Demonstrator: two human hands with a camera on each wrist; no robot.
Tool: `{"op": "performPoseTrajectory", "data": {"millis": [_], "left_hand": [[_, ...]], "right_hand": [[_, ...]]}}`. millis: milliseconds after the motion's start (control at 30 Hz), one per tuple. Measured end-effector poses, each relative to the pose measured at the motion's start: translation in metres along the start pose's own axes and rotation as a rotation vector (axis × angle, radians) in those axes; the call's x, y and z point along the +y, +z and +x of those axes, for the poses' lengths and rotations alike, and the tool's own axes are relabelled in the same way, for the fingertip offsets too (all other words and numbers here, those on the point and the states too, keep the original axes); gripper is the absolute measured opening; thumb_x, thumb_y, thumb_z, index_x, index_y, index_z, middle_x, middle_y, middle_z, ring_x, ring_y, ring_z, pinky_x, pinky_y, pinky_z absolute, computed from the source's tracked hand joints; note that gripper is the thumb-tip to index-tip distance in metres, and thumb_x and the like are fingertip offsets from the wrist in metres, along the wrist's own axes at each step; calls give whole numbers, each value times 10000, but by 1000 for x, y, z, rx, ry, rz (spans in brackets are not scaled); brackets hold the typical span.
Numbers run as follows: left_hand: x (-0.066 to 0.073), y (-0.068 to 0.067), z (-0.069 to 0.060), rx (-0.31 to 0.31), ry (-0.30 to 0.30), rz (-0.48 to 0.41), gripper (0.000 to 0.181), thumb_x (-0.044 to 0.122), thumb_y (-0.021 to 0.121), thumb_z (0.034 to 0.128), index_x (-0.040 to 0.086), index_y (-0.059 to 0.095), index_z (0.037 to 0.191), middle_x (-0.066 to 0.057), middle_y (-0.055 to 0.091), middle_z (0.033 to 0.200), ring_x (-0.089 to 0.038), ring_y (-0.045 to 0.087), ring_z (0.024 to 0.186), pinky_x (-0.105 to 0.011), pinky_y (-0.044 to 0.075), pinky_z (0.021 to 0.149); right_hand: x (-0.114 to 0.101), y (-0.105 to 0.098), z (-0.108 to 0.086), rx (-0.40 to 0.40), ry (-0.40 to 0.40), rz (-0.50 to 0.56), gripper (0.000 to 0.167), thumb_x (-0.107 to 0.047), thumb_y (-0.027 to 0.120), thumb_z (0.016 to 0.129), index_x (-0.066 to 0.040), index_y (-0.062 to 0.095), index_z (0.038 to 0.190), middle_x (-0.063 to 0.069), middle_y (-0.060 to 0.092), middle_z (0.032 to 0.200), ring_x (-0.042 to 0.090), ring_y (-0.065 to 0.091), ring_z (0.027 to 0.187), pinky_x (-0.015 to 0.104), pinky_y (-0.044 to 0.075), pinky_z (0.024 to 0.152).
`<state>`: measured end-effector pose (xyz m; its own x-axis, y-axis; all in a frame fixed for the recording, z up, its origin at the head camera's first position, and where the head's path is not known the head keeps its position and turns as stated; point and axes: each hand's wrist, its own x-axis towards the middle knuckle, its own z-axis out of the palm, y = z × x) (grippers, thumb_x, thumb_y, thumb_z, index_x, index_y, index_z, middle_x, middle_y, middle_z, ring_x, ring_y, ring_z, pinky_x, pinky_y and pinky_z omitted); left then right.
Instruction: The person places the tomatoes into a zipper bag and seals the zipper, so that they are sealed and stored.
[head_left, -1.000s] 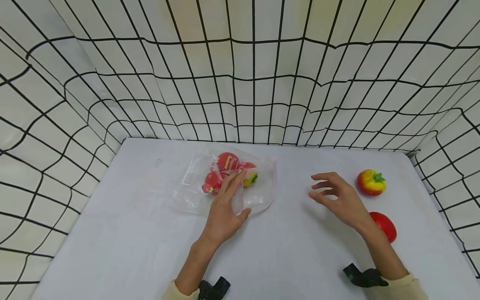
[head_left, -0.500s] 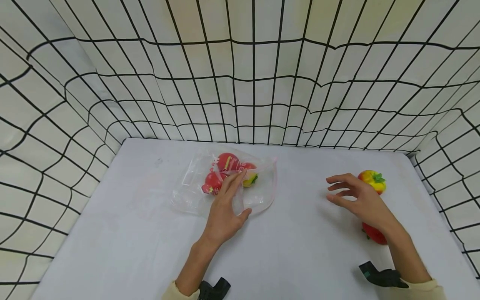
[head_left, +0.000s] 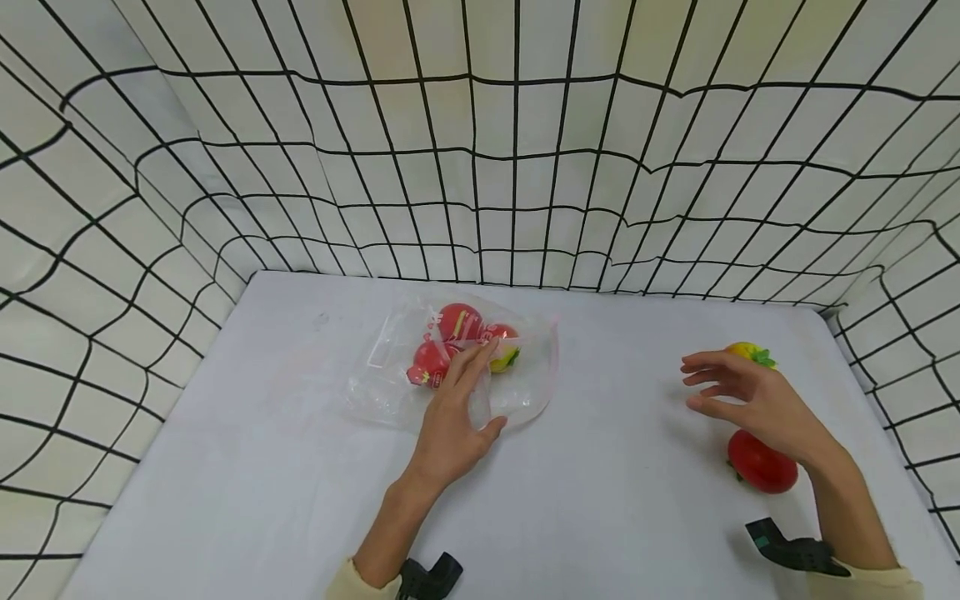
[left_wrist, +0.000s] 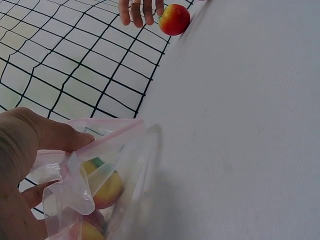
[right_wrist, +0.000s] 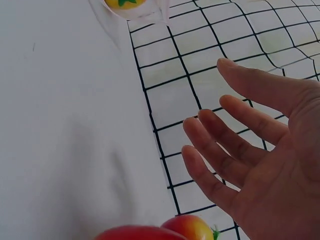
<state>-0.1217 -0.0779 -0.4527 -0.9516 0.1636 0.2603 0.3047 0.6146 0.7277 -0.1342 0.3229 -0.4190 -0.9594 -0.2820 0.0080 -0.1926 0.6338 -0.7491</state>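
Note:
My left hand (head_left: 452, 429) rests on a clear, pink-edged zip bag (head_left: 528, 400), fingers extended and thumb spread. In the left wrist view the thumb touches the pink rim, and a finger lies behind loose plastic. Several red and yellow toy fruits (head_left: 457, 322) are inside the bag, partly covered by the hand. My right hand (head_left: 757, 400) hovers at the right with loosely bent fingers and holds nothing. Behind it a yellow-red toy fruit (head_left: 752, 352) with a green top is mostly hidden. A red toy tomato (head_left: 763, 462) lies just below the hand.
A white table (head_left: 600, 517) lies under everything. Black netting (head_left: 517, 154) over pale walls rises along its back and both sides. A dark wrist camera (head_left: 798, 550) sits on the right wrist, another dark camera (head_left: 429, 577) on the left.
My right hand has moved to the right, toward the two loose fruits, now covering much of the yellow-red one and exposing more of the tomato. The left hand and bag have stayed in place.

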Motion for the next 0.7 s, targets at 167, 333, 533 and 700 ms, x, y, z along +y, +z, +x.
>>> {"op": "performPoseTrajectory", "data": {"millis": [167, 333, 533, 700], "left_hand": [[0, 0, 1, -4, -2, 8, 1065, 82, 930, 743, 352, 373, 1610, 19, 467, 1548, -204, 458, 1483, -443, 600, 1013], [-1, 1, 1, -5, -7, 21, 1070, 89, 931, 744, 364, 367, 1610, 20, 469, 1544, -210, 467, 1475, -449, 606, 1004], [-2, 1, 1, -2, -12, 27, 1087, 81, 935, 732, 368, 364, 1612, 9, 476, 1538, -221, 485, 1462, -461, 598, 1016], [-1, 2, 2, -11, -21, 34, 1092, 81, 935, 735, 381, 358, 1612, 12, 475, 1542, -220, 493, 1459, -456, 580, 1044]], "right_hand": [[6, -8, -3, -24, 10, -28, 478, -229, 772, 951, -197, 604, 1397, -170, 646, 1266, 27, 690, 1094, 159, 594, 850], [15, -17, -9, -31, 9, -51, 501, -214, 778, 943, -187, 599, 1411, -56, 668, 1308, -15, 644, 1140, 137, 571, 892], [25, -25, -18, -43, 69, -76, 559, -232, 792, 926, -193, 571, 1438, 38, 664, 1345, -135, 563, 1146, 152, 571, 859], [37, -32, -28, -68, 98, -81, 592, -228, 790, 922, -179, 551, 1461, 40, 641, 1362, -173, 513, 1150, 165, 578, 838]]}}
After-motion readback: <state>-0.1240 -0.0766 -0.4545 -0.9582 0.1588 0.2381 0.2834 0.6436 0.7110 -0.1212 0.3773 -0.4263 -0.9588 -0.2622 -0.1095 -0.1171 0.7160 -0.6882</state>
